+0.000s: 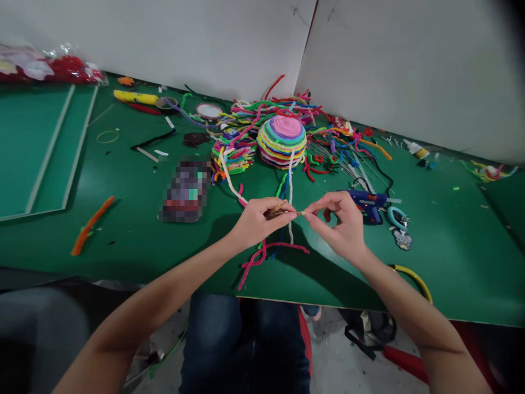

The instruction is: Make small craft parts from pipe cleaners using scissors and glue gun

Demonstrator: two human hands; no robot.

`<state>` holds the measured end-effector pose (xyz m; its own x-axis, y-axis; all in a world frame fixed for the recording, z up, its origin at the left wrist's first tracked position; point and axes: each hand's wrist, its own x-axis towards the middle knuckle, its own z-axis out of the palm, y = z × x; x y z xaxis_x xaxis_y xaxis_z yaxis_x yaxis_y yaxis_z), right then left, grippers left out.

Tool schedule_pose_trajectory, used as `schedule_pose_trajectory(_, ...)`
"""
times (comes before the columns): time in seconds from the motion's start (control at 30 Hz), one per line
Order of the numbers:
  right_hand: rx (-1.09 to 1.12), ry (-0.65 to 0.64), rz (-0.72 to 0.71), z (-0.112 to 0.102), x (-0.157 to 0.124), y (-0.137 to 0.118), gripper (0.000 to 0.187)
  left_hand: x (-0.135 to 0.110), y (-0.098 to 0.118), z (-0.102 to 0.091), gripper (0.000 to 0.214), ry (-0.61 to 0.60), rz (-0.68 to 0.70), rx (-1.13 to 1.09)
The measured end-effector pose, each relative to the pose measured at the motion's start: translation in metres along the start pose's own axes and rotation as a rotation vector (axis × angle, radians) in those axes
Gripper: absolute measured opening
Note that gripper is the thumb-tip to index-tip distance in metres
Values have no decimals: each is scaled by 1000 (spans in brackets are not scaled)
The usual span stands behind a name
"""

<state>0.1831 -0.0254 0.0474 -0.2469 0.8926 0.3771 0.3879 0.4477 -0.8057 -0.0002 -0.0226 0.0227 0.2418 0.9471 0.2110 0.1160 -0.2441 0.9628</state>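
Note:
My left hand point(262, 219) is closed in a pinch on a short tan pipe cleaner piece point(279, 209) above the green table point(131, 219). My right hand point(342, 219) pinches the other tip of the same piece, and the two hands almost touch. Pink and red pipe cleaners point(262, 257) lie under my hands, and a white pipe cleaner point(291, 186) runs up to a striped dome of coiled pipe cleaners point(282, 139). A flatter stack of coiled pipe cleaners point(232, 153) sits left of the dome.
A tangle of loose coloured pipe cleaners point(340, 137) spreads behind the dome. A blue glue gun point(367, 202) and a small teal tool point(397, 216) lie right of my right hand. An orange pipe cleaner point(91, 224) and a blurred dark object point(184, 189) lie left.

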Motion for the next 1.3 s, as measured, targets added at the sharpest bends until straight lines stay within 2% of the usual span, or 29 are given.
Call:
schedule_pose_trajectory(0.57,145,-16,101,2,1,4,25,1,1,0,17,-13,-7,-1)
schedule_pose_trajectory(0.93,247,16,170,8,2,1,27,1,3,0,14,11,3,-11)
schedule_pose_trajectory(1.2,272,17,194,10,2,2,27,1,1,0,15,16,-2,-21)
schedule_pose_trajectory(1.3,205,-13,173,8,4,1,25,1,0,0,15,12,-13,-42)
